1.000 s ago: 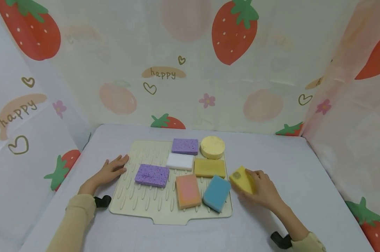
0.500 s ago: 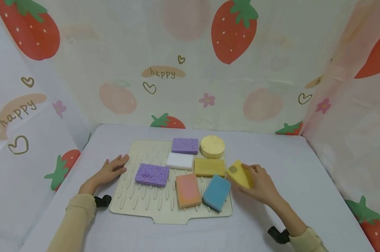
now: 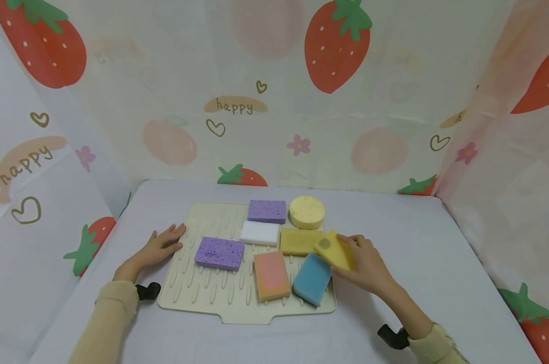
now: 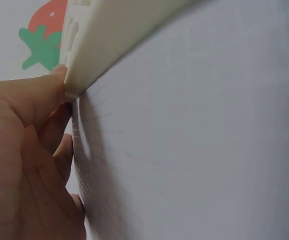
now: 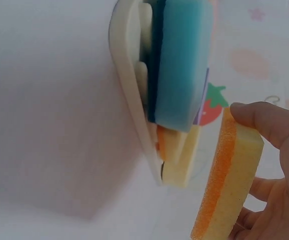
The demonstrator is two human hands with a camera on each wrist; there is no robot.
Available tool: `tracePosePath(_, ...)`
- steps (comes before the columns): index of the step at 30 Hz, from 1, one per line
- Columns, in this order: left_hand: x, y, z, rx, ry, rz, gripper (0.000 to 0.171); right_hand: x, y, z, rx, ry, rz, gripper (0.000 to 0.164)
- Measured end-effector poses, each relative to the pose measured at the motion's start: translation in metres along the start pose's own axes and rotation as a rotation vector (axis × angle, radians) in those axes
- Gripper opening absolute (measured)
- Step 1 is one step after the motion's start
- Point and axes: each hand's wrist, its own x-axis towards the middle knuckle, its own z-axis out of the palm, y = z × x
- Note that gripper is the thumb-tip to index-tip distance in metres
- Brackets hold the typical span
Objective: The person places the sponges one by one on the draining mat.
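My right hand [image 3: 367, 263] pinches a yellow sponge [image 3: 338, 253] with a dark spot, tilted over the right edge of the cream ribbed tray [image 3: 201, 293]. In the right wrist view the yellow sponge [image 5: 234, 175] shows an orange layer, held between thumb and fingers. Just below it in the head view are a mustard-yellow sponge [image 3: 297, 241], partly covered, and a blue sponge [image 3: 312, 279]. At the tray's left edge rests my left hand [image 3: 158, 247], fingers extended. Its thumb [image 4: 29, 95] touches the tray's rim [image 4: 114, 35] in the left wrist view.
On the tray also lie a purple sponge [image 3: 220, 254], another purple sponge [image 3: 267, 211], a white sponge [image 3: 260, 233], a round pale-yellow sponge [image 3: 307, 212] and an orange-pink sponge [image 3: 272, 277]. The white table [image 3: 393, 217] is backed by a strawberry-print curtain [image 3: 188, 60].
My right hand has moved left with the yellow sponge, from beside the tray to over its right edge, now partly covering the mustard-yellow sponge. The left hand has stayed still.
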Motion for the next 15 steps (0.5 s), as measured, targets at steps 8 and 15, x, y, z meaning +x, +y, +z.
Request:
tracePosePath(8, 0.0, -0.002, 0.001, -0.007, 0.011, 0.018, 0.06, 0.005, -0.015, 0.005, 0.007, -0.015, -0.039, 0.072)
tracePosePath(15, 0.001, -0.003, 0.002, -0.016, 0.009, 0.001, 0.06, 0.012, -0.03, 0.007, 0.012, -0.04, -0.068, 0.074)
